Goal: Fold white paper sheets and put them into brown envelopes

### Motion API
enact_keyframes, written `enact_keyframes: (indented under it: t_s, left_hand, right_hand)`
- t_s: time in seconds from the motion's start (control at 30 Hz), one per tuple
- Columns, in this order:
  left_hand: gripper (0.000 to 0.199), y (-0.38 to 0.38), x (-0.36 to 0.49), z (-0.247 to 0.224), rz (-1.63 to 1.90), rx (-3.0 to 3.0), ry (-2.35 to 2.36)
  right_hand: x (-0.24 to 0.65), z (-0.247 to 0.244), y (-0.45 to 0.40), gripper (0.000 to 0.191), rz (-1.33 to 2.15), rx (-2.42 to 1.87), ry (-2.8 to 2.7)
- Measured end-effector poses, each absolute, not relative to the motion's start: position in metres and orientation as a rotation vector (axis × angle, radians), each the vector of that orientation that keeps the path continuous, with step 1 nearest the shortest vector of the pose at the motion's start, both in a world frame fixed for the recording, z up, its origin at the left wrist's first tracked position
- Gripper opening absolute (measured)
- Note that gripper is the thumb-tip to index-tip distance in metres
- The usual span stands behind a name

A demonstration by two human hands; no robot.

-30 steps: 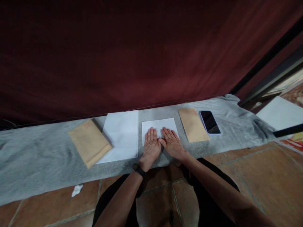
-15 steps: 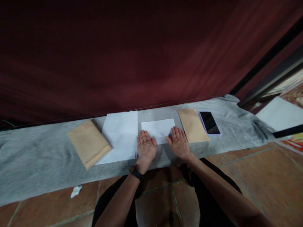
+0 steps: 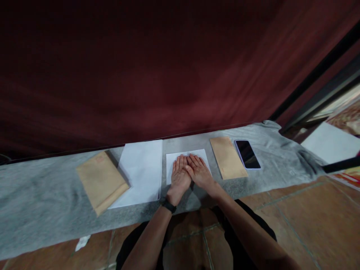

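Both hands lie flat, side by side and touching, on a small white sheet of paper (image 3: pixel 170 163). My left hand (image 3: pixel 180 175) has its fingers stretched forward, with a dark band on the wrist. My right hand (image 3: pixel 199 172) is also flat, its thumb against my left hand. Left of them sits a stack of larger white paper (image 3: pixel 143 170), partly under a bundle of brown envelopes (image 3: pixel 102 178). To the right lies a single brown envelope (image 3: pixel 228 157).
A phone (image 3: pixel 248 154) with a pale purple case lies at the right on the grey cloth (image 3: pixel 277 161). A dark red curtain (image 3: pixel 168 75) hangs behind. A scrap of white paper (image 3: pixel 82 243) is on the tiled floor (image 3: pixel 303 213).
My two hands have come together from the sides of the small sheet onto its middle. The view has shifted slightly, so the things on the cloth appear lower.
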State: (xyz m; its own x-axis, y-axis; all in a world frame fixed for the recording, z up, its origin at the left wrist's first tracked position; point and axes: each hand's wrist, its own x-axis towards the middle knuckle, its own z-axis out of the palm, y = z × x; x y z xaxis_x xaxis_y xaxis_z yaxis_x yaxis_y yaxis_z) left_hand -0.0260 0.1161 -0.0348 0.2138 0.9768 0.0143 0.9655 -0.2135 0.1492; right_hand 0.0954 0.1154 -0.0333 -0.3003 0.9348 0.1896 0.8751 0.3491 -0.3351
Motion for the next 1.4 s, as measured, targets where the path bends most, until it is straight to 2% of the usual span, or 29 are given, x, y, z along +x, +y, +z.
enact_keyframes:
  t_s: [0.43,0.7,1.0,1.23,1.4]
  left_hand:
    - [0.06,0.123,-0.04,-0.041,0.315,2.198,2.194]
    - [0.06,0.122,-0.041,-0.033,0.449,2.275,2.182]
    - [0.056,0.129,-0.021,-0.032,0.132,2.371,1.898]
    - [0.057,0.136,-0.031,-0.025,0.15,2.296,1.938]
    - [0.058,0.135,-0.04,-0.031,0.255,2.249,2.038]
  right_hand:
    - [0.121,-0.049,0.109,0.061,-0.039,-1.795,-2.053]
    - [0.133,-0.037,0.111,0.064,0.089,-1.791,-2.037]
    - [0.099,-0.03,0.131,0.057,0.349,-1.629,-2.19]
    - [0.093,-0.038,0.141,0.051,0.241,-1.682,-2.231]
    - [0.092,-0.043,0.138,0.056,0.134,-1.786,-2.129]
